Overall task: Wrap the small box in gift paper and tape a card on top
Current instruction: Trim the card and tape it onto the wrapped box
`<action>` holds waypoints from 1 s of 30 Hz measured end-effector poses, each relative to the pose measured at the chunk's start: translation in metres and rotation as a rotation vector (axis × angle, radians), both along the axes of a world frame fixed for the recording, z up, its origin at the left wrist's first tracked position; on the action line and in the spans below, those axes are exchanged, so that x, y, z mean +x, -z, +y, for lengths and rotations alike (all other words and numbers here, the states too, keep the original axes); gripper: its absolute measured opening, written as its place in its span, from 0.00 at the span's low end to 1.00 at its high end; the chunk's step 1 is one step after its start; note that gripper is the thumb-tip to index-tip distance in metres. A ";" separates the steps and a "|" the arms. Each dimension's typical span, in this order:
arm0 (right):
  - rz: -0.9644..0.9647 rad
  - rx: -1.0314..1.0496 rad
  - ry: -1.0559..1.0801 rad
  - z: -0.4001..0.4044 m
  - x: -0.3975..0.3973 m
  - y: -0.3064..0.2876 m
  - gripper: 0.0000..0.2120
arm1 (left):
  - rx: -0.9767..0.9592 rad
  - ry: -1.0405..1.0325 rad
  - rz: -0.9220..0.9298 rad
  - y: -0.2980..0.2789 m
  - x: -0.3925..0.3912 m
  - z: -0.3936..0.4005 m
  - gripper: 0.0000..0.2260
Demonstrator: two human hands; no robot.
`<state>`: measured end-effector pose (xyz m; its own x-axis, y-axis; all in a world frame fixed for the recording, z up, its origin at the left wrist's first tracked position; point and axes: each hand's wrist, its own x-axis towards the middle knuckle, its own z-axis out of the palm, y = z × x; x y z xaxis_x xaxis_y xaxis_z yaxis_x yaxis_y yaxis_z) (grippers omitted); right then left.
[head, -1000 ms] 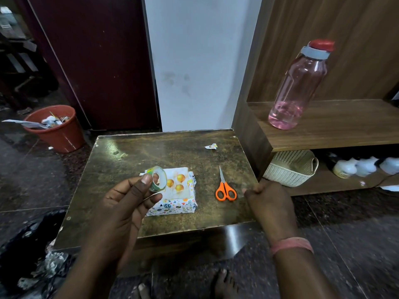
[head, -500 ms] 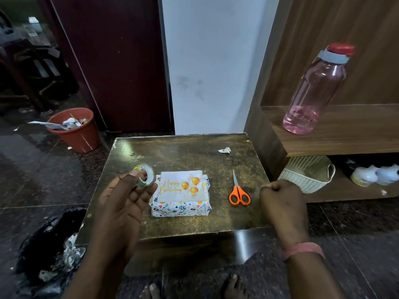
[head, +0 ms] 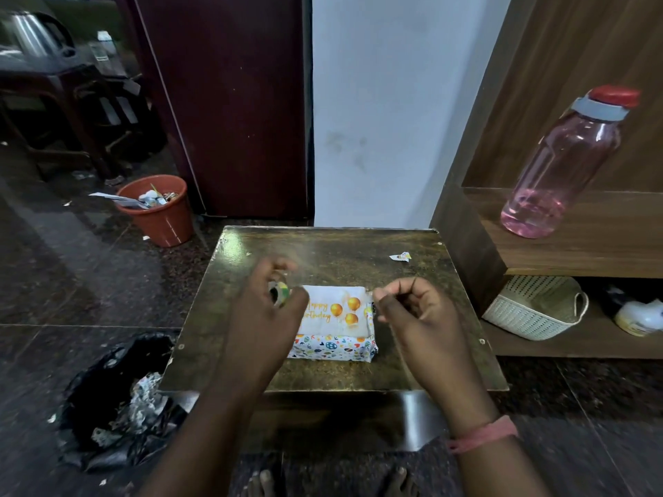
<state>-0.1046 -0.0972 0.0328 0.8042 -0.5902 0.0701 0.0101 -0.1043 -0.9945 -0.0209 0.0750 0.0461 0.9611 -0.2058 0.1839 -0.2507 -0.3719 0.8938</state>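
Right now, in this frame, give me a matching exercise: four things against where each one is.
Things:
1. tape roll
2. birthday card
3. pink bottle
4. paper scrap

Places:
A. on the wooden shelf
B. far right part of the table top
C. in the left hand
D. on top of the wrapped box

Pairs: 1-C, 2-D, 3-A, 4-B

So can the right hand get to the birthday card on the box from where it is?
Probably yes. The right hand hovers at the right edge of the card, which lies face up on the wrapped box, nothing between them. Its fingers are pinched together, though, perhaps on tape too thin to see.
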 end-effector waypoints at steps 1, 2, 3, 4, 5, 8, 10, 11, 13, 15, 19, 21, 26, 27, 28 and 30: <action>-0.009 -0.014 -0.015 0.002 0.001 -0.001 0.09 | 0.130 0.039 -0.026 0.000 0.003 -0.001 0.14; -0.022 -0.017 -0.025 0.004 0.001 -0.002 0.09 | 0.239 0.086 -0.006 0.001 0.006 -0.002 0.20; -0.031 -0.017 -0.023 0.004 0.002 -0.003 0.09 | 0.327 0.133 0.048 0.001 0.009 -0.002 0.27; -0.037 -0.014 -0.016 0.004 0.003 -0.004 0.09 | 0.393 0.177 0.114 0.004 0.012 0.000 0.33; -0.040 -0.011 -0.009 0.004 0.003 -0.004 0.08 | 0.434 0.217 0.164 0.007 0.016 0.002 0.38; -0.045 -0.013 -0.019 0.008 0.006 -0.004 0.08 | 0.406 0.305 0.197 0.019 0.028 0.012 0.45; -0.036 -0.027 -0.031 0.011 0.008 -0.002 0.08 | 0.357 0.336 0.202 0.023 0.034 0.017 0.42; -0.029 -0.028 -0.034 0.013 0.009 -0.001 0.08 | 0.338 0.352 0.203 0.023 0.034 0.018 0.38; -0.018 -0.026 -0.038 0.014 0.010 0.000 0.08 | 0.305 0.366 0.185 0.021 0.033 0.017 0.33; -0.014 -0.033 -0.037 0.015 0.011 0.000 0.09 | 0.291 0.362 0.143 0.021 0.033 0.015 0.32; 0.014 -0.031 -0.056 0.015 0.016 -0.007 0.10 | 0.208 0.390 0.120 0.023 0.033 0.016 0.29; 0.041 -0.030 -0.071 0.013 0.019 -0.011 0.09 | 0.187 0.398 0.109 0.023 0.032 0.017 0.27; 0.143 -0.116 -0.105 0.013 0.023 -0.010 0.06 | 0.121 0.381 0.101 0.025 0.029 0.015 0.20; 0.160 -0.141 -0.107 0.014 0.024 -0.010 0.06 | 0.107 0.372 0.101 0.026 0.029 0.014 0.20; 0.176 -0.161 -0.110 0.014 0.026 -0.009 0.05 | 0.095 0.365 0.104 0.027 0.029 0.013 0.19; 0.209 -0.192 -0.123 0.012 0.028 -0.011 0.05 | 0.089 0.362 0.104 0.029 0.030 0.012 0.18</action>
<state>-0.0761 -0.0848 0.0436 0.8778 -0.4791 -0.0033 -0.1679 -0.3012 -0.9387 0.0087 0.0868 0.0171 0.8358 -0.5463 0.0551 -0.2897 -0.3535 0.8894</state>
